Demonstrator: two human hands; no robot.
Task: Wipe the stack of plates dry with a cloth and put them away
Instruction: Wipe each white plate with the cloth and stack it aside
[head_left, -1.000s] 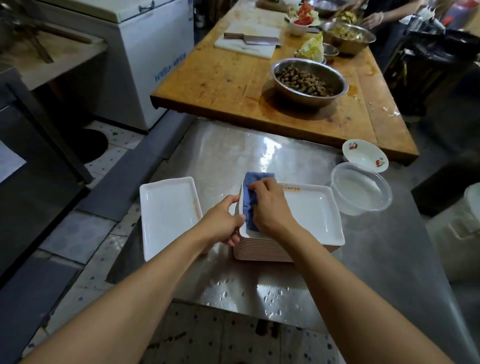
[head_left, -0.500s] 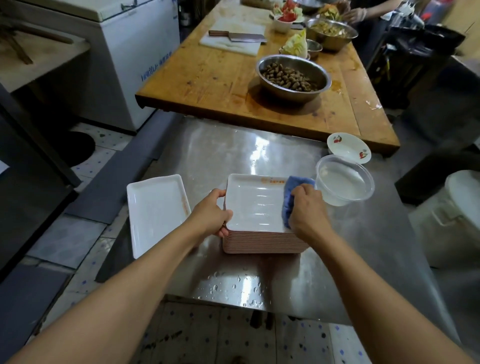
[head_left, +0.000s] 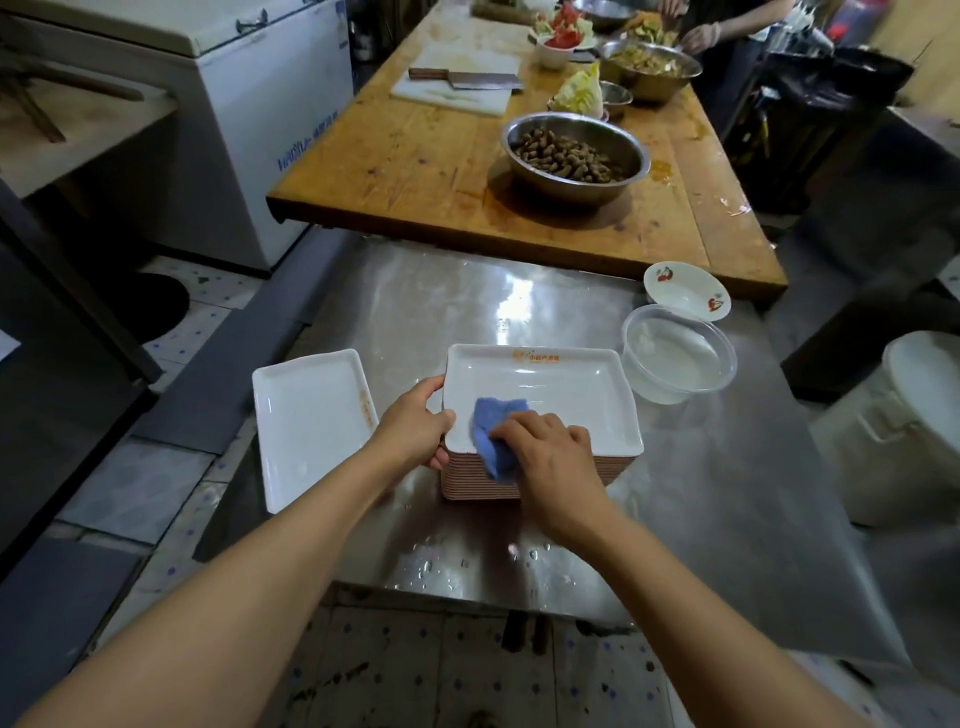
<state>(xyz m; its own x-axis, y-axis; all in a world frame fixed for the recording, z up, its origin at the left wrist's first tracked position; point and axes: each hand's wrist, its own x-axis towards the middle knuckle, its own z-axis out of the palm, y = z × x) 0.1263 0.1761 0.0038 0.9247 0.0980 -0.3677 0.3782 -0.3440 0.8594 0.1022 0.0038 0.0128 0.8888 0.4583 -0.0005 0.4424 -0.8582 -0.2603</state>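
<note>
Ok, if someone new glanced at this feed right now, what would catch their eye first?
Probably the blue cloth under the right hand, pressed on the top plate's near left corner, while the left hand grips the stack of plates by its left edge. Next, the single white plate lying left of the stack, and the steel bowl of peanuts on the wooden table behind.

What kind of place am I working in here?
Most likely a restaurant or canteen prep kitchen: a tall stack of plates on a steel table, a cleaver on a cutting board, and a large steel bowl of peanuts.
</note>
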